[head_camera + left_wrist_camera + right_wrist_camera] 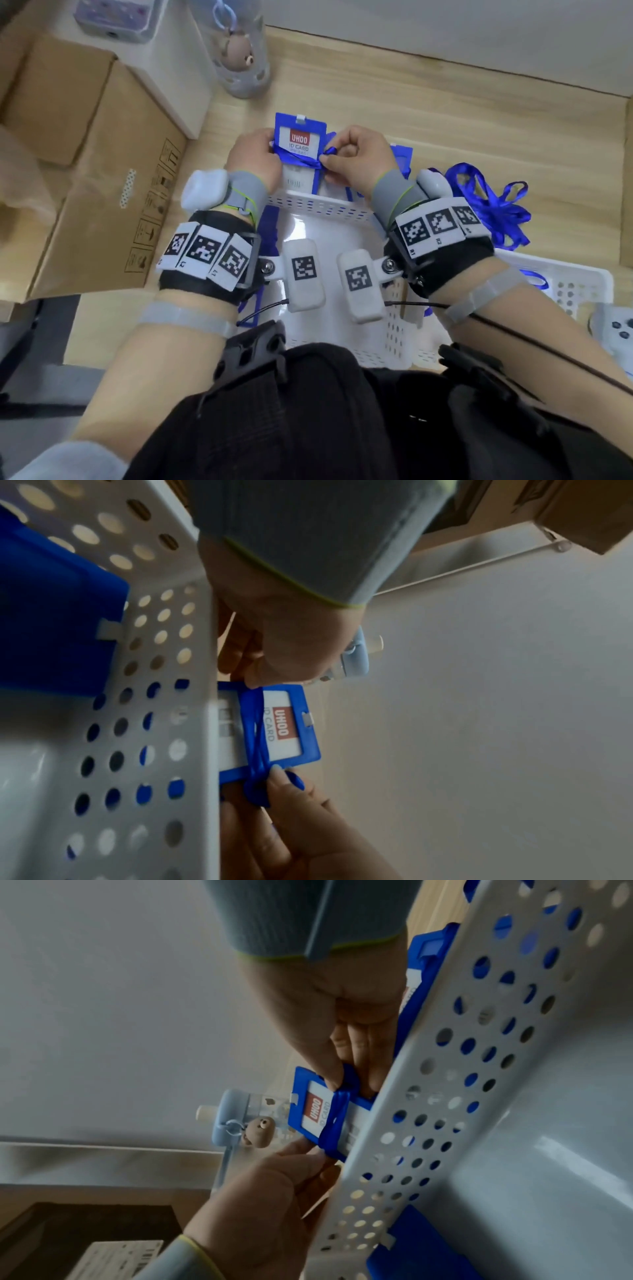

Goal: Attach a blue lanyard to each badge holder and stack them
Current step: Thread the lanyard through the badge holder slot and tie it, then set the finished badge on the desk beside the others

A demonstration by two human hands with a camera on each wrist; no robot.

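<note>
I hold a blue badge holder (297, 142) with a red "UHOO ID CARD" insert just past the far rim of a white basket (322, 205). My left hand (269, 152) grips its left edge. A blue lanyard (298, 160) is wrapped across the holder's middle, and my right hand (330, 161) pinches the lanyard's loop at the holder's right edge. The left wrist view shows the holder (294, 731), the crossed lanyard bands (255, 737) and the pinching right fingers (284, 785). In the right wrist view the lanyard (337, 1118) crosses the holder (310, 1110).
A pile of loose blue lanyards (493, 205) lies on the wooden table at the right. More blue badge holders (400, 156) lie behind my right hand. A second white basket (575, 284) stands front right. Cardboard boxes (85, 171) fill the left; a bottle (239, 58) stands behind.
</note>
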